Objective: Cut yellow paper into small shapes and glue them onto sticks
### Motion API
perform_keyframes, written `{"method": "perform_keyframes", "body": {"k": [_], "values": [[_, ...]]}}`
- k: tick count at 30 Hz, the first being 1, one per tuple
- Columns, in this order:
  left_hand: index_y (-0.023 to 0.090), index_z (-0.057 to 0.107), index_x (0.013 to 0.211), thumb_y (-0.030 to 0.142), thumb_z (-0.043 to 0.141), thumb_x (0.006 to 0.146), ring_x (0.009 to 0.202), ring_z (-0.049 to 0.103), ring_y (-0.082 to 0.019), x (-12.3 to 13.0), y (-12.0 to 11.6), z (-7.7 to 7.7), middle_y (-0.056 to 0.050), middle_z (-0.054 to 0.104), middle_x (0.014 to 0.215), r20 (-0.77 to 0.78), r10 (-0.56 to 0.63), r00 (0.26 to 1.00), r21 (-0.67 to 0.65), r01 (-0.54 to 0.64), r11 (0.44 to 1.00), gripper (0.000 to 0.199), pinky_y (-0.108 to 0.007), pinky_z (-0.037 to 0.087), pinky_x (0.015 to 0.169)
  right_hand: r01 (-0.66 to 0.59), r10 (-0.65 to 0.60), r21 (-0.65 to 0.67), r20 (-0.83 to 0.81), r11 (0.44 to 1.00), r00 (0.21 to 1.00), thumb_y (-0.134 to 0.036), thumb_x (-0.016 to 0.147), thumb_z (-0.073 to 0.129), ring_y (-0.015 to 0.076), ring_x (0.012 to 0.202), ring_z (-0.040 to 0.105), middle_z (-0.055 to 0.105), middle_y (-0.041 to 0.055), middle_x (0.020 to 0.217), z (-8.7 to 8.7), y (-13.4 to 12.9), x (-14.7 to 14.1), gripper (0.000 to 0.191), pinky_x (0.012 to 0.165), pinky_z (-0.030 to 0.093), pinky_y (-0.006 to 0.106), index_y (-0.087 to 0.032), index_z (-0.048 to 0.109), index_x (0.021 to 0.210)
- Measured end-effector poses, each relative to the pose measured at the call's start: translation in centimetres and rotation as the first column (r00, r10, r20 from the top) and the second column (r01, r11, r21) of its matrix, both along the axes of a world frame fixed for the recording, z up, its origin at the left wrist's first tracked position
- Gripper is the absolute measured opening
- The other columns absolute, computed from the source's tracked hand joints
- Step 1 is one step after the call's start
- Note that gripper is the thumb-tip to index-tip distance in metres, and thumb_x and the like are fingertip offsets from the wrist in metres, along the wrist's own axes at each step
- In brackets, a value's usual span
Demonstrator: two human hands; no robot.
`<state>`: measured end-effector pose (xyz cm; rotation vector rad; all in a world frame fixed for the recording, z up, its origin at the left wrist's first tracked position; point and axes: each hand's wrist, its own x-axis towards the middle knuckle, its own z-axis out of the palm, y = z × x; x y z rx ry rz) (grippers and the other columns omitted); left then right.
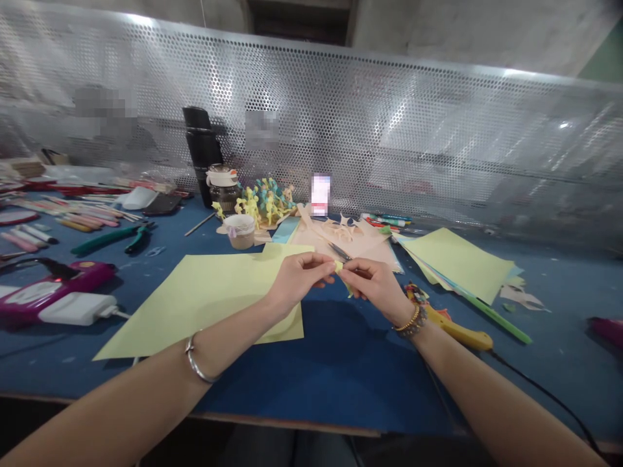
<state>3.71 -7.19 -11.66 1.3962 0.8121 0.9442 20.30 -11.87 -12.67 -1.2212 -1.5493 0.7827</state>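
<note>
Pinched by left hand (302, 275) and right hand (374, 283): 1 small yellow paper piece (339, 266). Yellow paper sheet (209, 285) laid to left, yellow corded tool (460, 331) to right.

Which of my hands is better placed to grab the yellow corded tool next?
Probably your right hand: the yellow tool lies beside that forearm, farther from your left hand. Both hands hold a small yellow piece.
</note>
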Motion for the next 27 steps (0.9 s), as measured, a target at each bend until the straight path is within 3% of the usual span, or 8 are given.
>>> {"method": "perform_keyframes", "body": {"k": [27], "values": [[0.016,0.067,0.080,0.042,0.066,0.073,0.070,0.064,-0.014,-0.12,-0.01,-0.22,-0.003,0.067,0.075,-0.080,-0.057,0.995,0.118,0.066,0.991,0.028,-0.021,0.049,0.057,0.020,-0.024,0.050,0.062,0.999,0.998,-0.037,0.079,0.061,0.0061,0.044,0.044,0.054,-0.0029,0.059,0.18,-0.02,0.05,0.022,0.042,0.037,0.019,-0.015,0.063,0.077]]}}
